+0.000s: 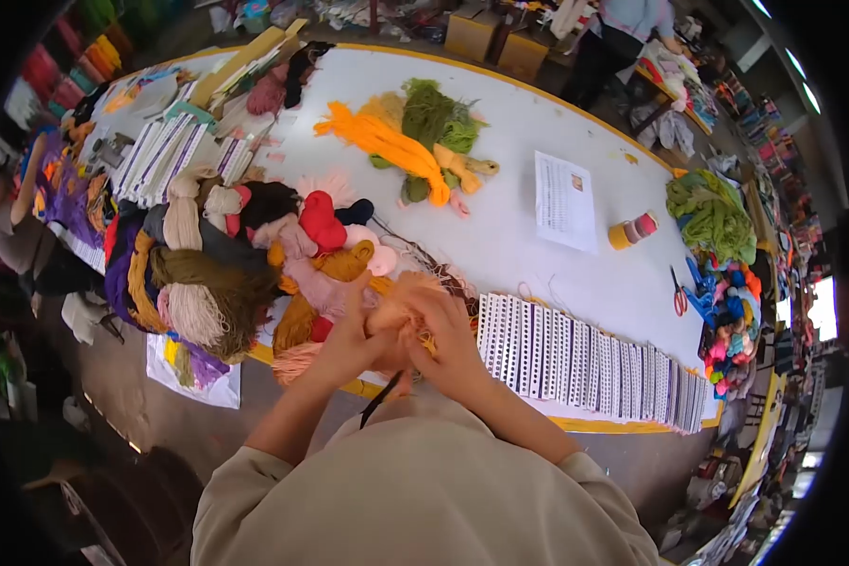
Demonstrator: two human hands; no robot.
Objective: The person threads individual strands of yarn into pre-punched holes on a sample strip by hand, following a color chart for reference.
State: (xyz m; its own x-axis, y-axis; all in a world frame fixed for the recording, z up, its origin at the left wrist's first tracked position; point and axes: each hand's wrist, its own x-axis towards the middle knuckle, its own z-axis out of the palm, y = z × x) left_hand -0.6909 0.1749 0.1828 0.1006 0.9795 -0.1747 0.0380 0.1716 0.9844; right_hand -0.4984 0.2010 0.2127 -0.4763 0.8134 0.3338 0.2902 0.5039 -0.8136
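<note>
Close in front of my body, both hands are closed on a peach-coloured yarn skein [396, 307]. My left hand [349, 341] grips its left side, and my right hand [450, 341] pinches it from the right; the fingertips partly hide in the strands. Just beyond them lies a heap of yarn, with a mustard skein [346, 262], a red skein [322, 223] and a thick olive skein [203, 271]. To the right of my right hand stands a long row of white cards with holes and dark stripes [575, 354].
Orange yarn [382, 149] and green yarn [432, 115] lie on the white table [500, 226]. Farther right are a printed sheet [565, 201], a thread cone [632, 231], scissors [679, 294] and piled green yarn [712, 217]. One person [28, 236] is at left, another [623, 38] beyond the table.
</note>
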